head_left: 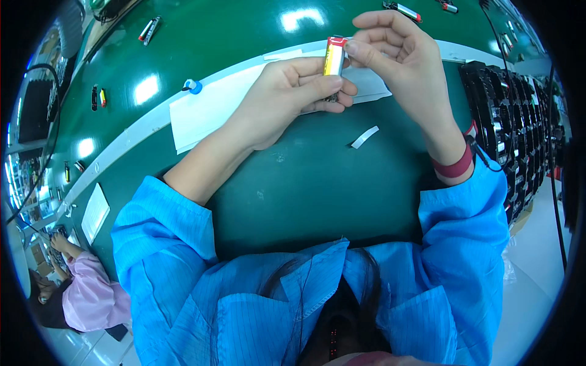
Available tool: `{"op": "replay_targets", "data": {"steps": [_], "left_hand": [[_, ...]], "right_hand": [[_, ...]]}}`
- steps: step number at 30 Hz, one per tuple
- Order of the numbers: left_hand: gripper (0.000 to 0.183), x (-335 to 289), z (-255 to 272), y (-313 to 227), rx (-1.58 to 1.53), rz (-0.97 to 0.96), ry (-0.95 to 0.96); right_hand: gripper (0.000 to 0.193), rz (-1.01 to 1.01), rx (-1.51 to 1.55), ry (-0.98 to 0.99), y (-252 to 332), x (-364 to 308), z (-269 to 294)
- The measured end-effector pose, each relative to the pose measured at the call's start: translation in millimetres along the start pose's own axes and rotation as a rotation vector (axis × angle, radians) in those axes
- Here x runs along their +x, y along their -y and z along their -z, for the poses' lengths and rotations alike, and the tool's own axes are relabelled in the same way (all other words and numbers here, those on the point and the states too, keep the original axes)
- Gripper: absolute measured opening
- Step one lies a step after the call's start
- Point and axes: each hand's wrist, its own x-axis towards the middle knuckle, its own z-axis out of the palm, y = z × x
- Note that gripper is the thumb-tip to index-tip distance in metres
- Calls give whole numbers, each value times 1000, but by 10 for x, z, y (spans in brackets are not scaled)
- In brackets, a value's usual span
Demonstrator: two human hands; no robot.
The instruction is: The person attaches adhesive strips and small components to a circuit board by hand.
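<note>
My left hand (305, 85) grips a small battery pack (334, 61) between thumb and fingers, holding it upright above white paper sheets. The pack has a red top end and a yellow and white side. Beside its red end is my right hand (400, 58), its fingers loosely curled and apart. The right thumb tip is at the pack's upper corner; whether it touches cannot be made out. A short white strip (365, 137) lies on the green tabletop (317, 189) below my hands. The white sheets (204, 116) lie partly under my left forearm.
Stacked black trays (510, 122) stand at the right. Beyond a pale rail (137, 131), several battery packs (148, 30) lie scattered on a green surface. A blue-capped item (194, 87) sits by the rail. At lower left, a co-worker in pink (94, 299) works near a white sheet (96, 212).
</note>
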Motion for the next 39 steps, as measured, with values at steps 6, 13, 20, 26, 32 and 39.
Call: {"op": "replay_targets", "data": {"steps": [6, 13, 20, 26, 32, 39], "left_hand": [[40, 40, 53, 6, -157, 109, 101], [37, 44, 4, 6, -120, 147, 67], [35, -87, 52, -34, -122, 171, 70], [35, -154, 320, -287, 12, 331, 359], [26, -122, 208, -616, 749, 52, 483], [33, 532, 969, -328, 1287, -108, -280]], "right_hand": [[20, -20, 52, 37, 205, -23, 63], [21, 240, -136, 193, 29, 26, 209], [19, 331, -338, 179, 93, -38, 99], [20, 662, -647, 293, 271, -200, 63], [18, -139, 166, -12, -90, -25, 82], [12, -57, -84, 129, -324, -64, -122]]}}
